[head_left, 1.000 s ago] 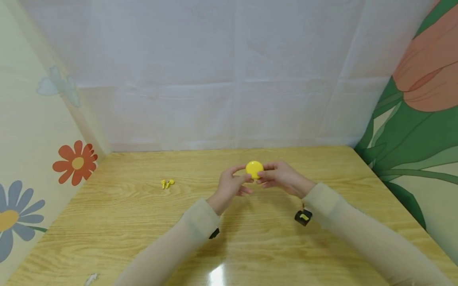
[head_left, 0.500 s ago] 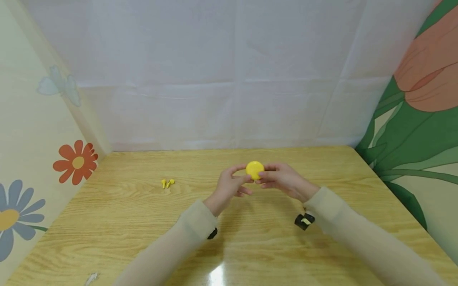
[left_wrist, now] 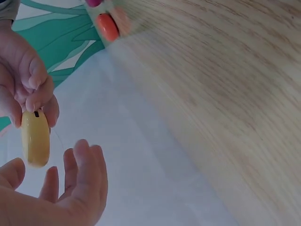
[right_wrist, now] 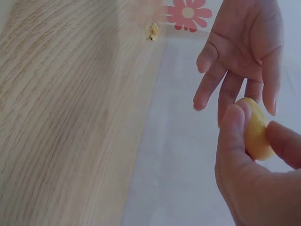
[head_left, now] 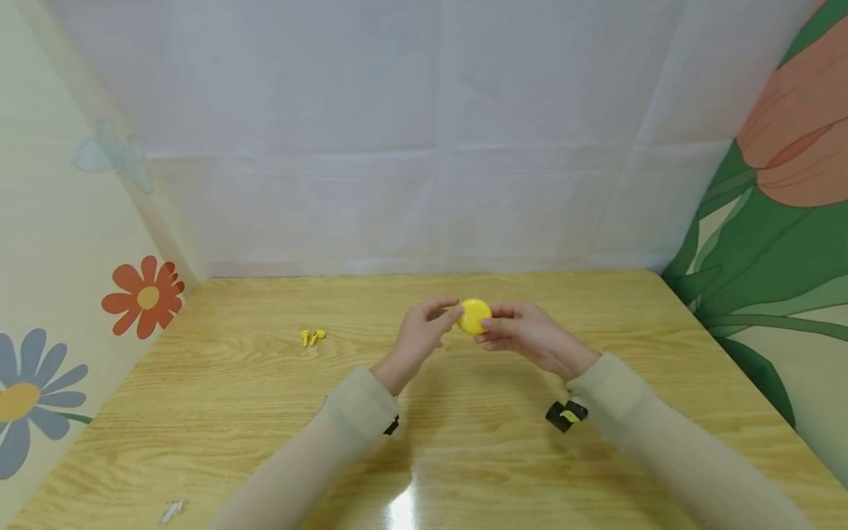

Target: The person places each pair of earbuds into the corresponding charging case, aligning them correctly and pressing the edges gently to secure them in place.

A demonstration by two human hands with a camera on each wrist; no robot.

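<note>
A round, glossy yellow earbud case (head_left: 474,316) is held above the wooden table, pinched between thumb and fingers of my right hand (head_left: 526,331). In the left wrist view the case (left_wrist: 35,139) appears edge-on, with a small dark slot near the right fingertips. Close on its left side is my left hand (head_left: 417,335), its thumb and fingers spread. The wrist views show a gap between the left fingers and the case (right_wrist: 257,132). Two yellow earbuds (head_left: 313,338) lie on the tabletop farther left.
The wood-grain table (head_left: 265,412) runs back to a white cloth backdrop (head_left: 331,147). Flower-patterned panels flank both sides. A small whitish object (head_left: 172,511) lies at the front left. An orange object (left_wrist: 107,27) shows in the left wrist view, with a magenta one beside it.
The left hand has let go of the earbud case and drawn slightly left, its fingers spreading. The right hand still holds the case in nearly the same place.
</note>
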